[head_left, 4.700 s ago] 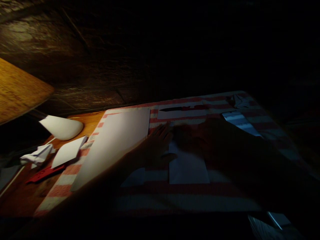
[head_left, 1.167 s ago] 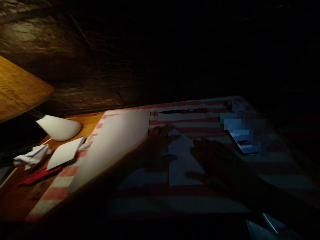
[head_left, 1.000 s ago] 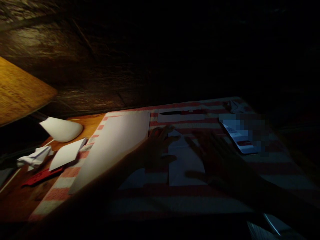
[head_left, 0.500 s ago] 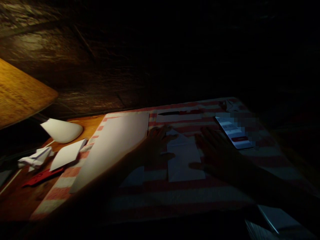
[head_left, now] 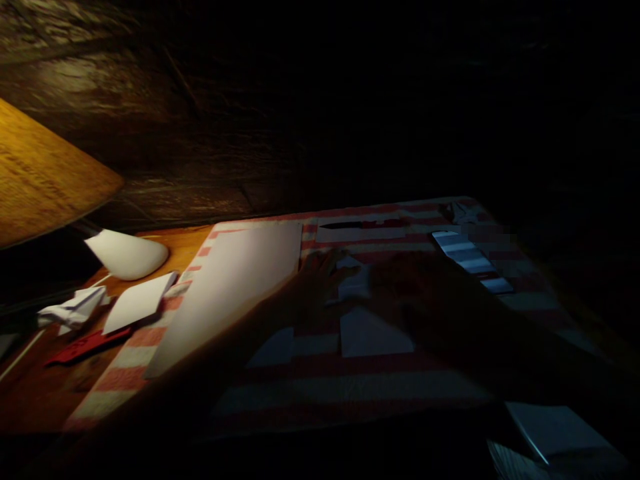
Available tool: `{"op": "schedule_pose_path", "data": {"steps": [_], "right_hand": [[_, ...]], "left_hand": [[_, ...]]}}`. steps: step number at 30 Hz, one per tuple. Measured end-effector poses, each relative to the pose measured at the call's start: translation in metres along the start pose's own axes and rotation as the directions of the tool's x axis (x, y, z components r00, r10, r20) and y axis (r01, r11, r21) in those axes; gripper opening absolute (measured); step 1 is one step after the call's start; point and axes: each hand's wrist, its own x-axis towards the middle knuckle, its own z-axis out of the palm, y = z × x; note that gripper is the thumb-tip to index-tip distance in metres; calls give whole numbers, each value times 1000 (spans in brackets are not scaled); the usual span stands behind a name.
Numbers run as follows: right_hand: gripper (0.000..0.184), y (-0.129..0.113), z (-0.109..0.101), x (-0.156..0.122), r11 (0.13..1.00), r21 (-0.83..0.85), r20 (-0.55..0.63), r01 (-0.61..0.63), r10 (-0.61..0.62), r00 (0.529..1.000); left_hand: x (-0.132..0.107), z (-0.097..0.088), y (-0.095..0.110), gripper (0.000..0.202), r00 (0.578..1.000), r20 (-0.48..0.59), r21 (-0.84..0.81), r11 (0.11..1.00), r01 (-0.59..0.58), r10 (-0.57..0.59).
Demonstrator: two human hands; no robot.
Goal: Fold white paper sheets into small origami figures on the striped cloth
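Note:
A folded white paper (head_left: 376,332) lies on the red-and-white striped cloth (head_left: 350,383) in dim light. My left hand (head_left: 316,283) rests flat at the paper's upper left edge, fingers stretched out. My right hand (head_left: 417,287) lies across the paper's upper part and is dark and smeared by motion, so its fingers are unclear. Between the hands a pointed bit of the paper (head_left: 354,283) shows. A small white scrap (head_left: 273,347) lies just left of the folded paper.
A large white sheet (head_left: 240,280) lies to the left. A dark knife (head_left: 370,224) rests on a paper strip at the back, with a lit phone (head_left: 473,260) at right. A lampshade (head_left: 45,180), white lamp base (head_left: 127,253), folded papers (head_left: 137,303) and a red item (head_left: 85,343) are far left. A booklet (head_left: 555,433) sits at lower right.
My right hand has slid left and up across the folded paper, covering its upper part. My left hand has stayed at the paper's left edge.

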Motion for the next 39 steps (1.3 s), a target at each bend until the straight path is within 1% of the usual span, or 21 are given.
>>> {"op": "schedule_pose_path", "data": {"steps": [1, 2, 5, 7, 8, 9, 11, 13, 17, 21, 24, 27, 30, 32, 36, 37, 39], "right_hand": [[53, -1, -1, 9, 1000, 11, -40, -7, 7, 999], [58, -3, 1, 18, 1000, 25, -69, 12, -11, 998], [70, -13, 17, 38, 989, 80, -1, 123, -123, 992], [81, -20, 33, 42, 970, 30, 28, 242, -243, 970], [92, -23, 40, 42, 966, 10, 21, 259, -259, 966], [101, -25, 46, 41, 969, 4, 26, 246, -246, 969], [114, -27, 54, 38, 979, 9, 30, 204, -204, 978], [118, -26, 57, 36, 983, 21, 36, 184, -184, 982], [116, -23, 54, 34, 980, 31, 47, 196, -197, 979], [111, -22, 53, 34, 980, 27, 82, 197, -198, 977], [109, -22, 53, 35, 981, 21, 89, 192, -193, 977], [110, -24, 50, 36, 983, -25, 68, 180, -178, 982], [99, -23, 41, 36, 973, -92, 56, 212, -207, 977], [95, -21, 33, 35, 964, -101, 56, 247, -243, 969], [101, -18, 20, 33, 963, -87, 46, 255, -252, 967], [98, -18, 18, 33, 963, -90, 45, 254, -251, 967], [88, -22, 15, 31, 963, -105, 44, 249, -246, 968]], "left_hand": [[0, 0, 0, 65, 1000, 2, 10, 1000, -3, 3], [0, 0, 0, 64, 1000, 6, 22, 1000, -5, 5], [0, 1, 0, 68, 1000, 16, 51, 999, -5, 4], [-1, 3, 0, 70, 1000, 3, 51, 999, -10, 9], [-1, 4, -1, 69, 1000, -8, 45, 999, -15, 15], [-1, 4, -1, 70, 1000, -16, 35, 999, -21, 22], [0, 4, -2, 75, 999, -22, 8, 999, -32, 33], [0, 3, -3, 83, 999, -18, -24, 999, -36, 36], [-1, 4, -4, 84, 1000, -9, -46, 999, -6, 6], [-3, 10, -5, 87, 999, -31, -29, 999, 37, -38], [-3, 12, -7, 88, 999, -20, -25, 999, 25, -25], [-1, 8, -7, 84, 1000, -3, -8, 1000, 18, -18], [0, 2, -4, 82, 999, 26, 17, 999, 28, -28], [1, -2, -1, 83, 998, 45, 31, 999, 37, -38], [0, -3, 0, 82, 997, 60, 39, 998, 42, -44], [0, -2, 0, 81, 998, 56, 35, 999, 41, -43], [0, 0, -1, 80, 998, 36, 29, 999, 42, -43]]}}
